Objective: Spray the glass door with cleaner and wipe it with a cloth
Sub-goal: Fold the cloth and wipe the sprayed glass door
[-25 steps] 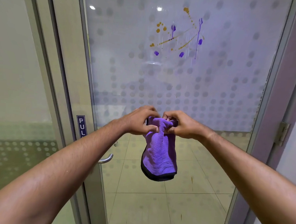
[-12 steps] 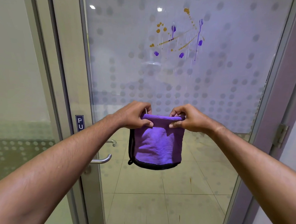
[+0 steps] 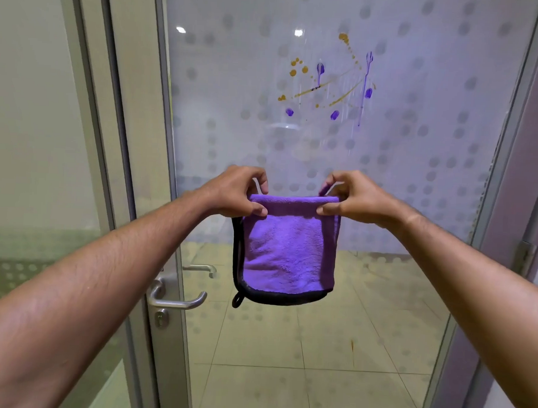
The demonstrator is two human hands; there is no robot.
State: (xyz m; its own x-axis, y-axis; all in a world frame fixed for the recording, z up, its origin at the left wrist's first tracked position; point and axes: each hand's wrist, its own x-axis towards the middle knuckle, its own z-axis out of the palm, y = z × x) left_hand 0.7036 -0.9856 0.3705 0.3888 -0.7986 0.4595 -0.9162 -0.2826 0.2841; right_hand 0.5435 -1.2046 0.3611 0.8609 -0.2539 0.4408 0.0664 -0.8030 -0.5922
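A purple cloth (image 3: 285, 251) with a black hem hangs folded in front of the glass door (image 3: 418, 180). My left hand (image 3: 235, 191) pinches its top left corner and my right hand (image 3: 353, 197) pinches its top right corner. The folded top edge is stretched flat between them. High on the frosted, dotted glass sits a patch of purple and orange-brown stains (image 3: 330, 85) with wet drip lines running down from it. The stains are well above the cloth. No spray bottle is in view.
A metal lever handle (image 3: 180, 299) with a keyhole below it sits on the door's left frame. A fixed glass panel (image 3: 30, 160) stands to the left. A purple wall and a hinge (image 3: 525, 257) are on the right. Tiled floor shows through the lower glass.
The cloth went from bunched between both hands to spread out flat. My hands moved apart and rose slightly, each keeping a top corner.
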